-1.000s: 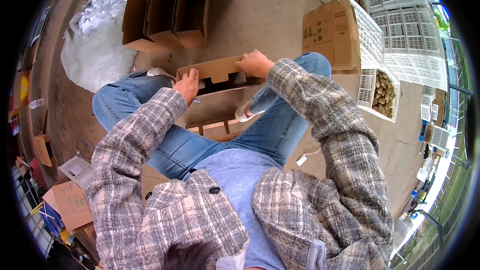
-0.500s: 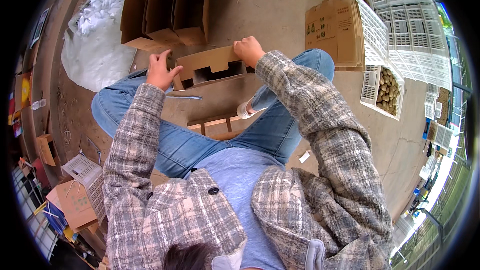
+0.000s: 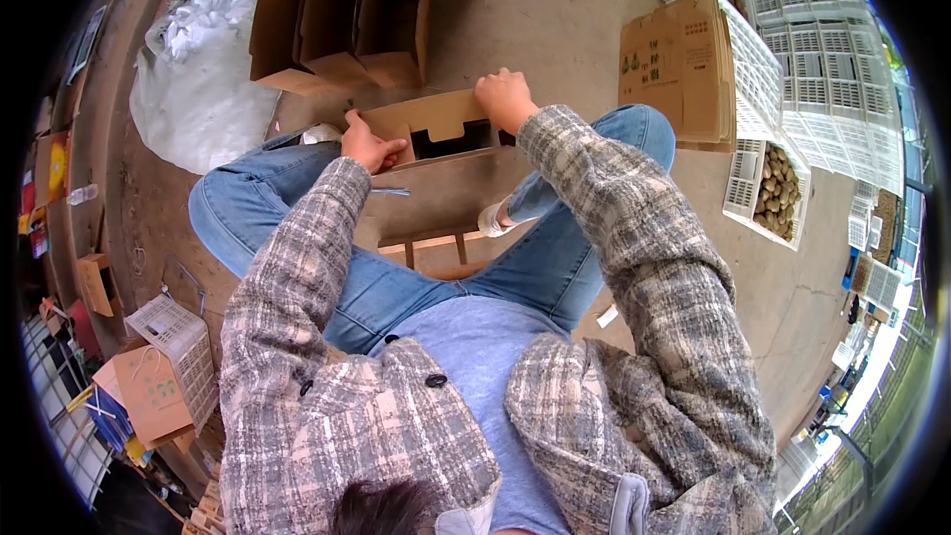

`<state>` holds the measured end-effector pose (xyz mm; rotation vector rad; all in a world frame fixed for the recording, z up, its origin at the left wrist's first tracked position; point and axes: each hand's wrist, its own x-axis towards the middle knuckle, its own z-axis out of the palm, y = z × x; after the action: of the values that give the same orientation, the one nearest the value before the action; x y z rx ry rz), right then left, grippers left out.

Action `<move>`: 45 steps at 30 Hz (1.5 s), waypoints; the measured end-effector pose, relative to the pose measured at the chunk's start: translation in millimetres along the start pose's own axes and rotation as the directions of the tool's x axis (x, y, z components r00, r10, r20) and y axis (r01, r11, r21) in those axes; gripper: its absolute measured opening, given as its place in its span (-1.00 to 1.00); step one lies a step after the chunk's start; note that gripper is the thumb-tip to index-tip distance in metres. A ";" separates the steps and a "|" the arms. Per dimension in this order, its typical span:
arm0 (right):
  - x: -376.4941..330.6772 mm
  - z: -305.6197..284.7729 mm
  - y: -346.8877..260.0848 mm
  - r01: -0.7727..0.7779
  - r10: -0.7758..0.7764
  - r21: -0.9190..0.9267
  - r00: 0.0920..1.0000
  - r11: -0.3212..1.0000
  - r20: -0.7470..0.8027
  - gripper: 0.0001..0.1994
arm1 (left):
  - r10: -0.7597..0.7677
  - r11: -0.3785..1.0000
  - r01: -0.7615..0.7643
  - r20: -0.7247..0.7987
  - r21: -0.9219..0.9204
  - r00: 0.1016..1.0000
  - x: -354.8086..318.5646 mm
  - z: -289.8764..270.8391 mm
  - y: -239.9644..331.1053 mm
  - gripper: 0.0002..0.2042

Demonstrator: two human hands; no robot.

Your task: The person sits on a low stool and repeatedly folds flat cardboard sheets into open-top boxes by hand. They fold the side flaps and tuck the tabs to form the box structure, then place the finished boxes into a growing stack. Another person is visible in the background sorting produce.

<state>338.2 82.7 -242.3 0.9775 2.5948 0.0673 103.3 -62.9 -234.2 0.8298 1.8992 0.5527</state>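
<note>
Left hand (image 3: 369,146) shifted onto box (image 3: 436,113); stacked cardboard (image 3: 679,79) bears print.

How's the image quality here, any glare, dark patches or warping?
Head view: fisheye curvature bends the stacked white crates, with black corners around; head view: glare washes out parts of the far right edge; head view: the cardboard box is dark inside, while the left hand and right hand look reasonably sharp.

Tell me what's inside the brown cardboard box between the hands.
The opening in the brown cardboard box shows only dark shadow. Its tabbed flap covers part of the inside and the left hand one corner, so contents can't be made out.
</note>
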 end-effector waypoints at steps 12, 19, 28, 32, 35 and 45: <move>-34.9 3.9 94.9 -0.397 0.224 0.876 0.859 -0.276 0.460 -0.64 | -0.017 0.844 0.161 -0.274 0.511 0.961 15.5 14.4 -8.3 -0.01; -68.3 15.5 79.7 -0.338 -0.052 0.941 0.939 0.026 0.339 -0.08 | -0.013 0.976 0.049 -0.170 0.211 0.985 29.1 19.6 -28.0 0.01; -36.6 51.6 26.5 -0.403 0.243 0.872 0.908 0.278 0.342 0.06 | 0.033 0.952 0.016 -0.153 0.305 0.988 19.6 22.8 -24.7 -0.07; -31.9 50.6 19.6 -0.466 0.308 0.845 0.870 0.263 0.384 0.00 | -0.010 0.931 0.072 -0.172 0.358 0.985 16.3 21.6 -15.3 -0.11; -33.4 47.1 9.2 -0.505 0.374 0.804 0.844 0.315 0.383 -0.06 | -0.020 0.931 0.088 -0.192 0.355 0.981 12.7 23.0 -14.3 -0.12; -33.9 56.5 -0.3 -0.462 0.467 0.821 0.838 0.336 0.281 -0.17 | 0.044 0.979 0.000 -0.215 0.203 0.976 26.9 28.4 -34.1 -0.16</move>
<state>381.5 55.9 -284.1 2.0428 2.1366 -1.2476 109.8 -64.8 -285.6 0.9539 2.1780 0.4856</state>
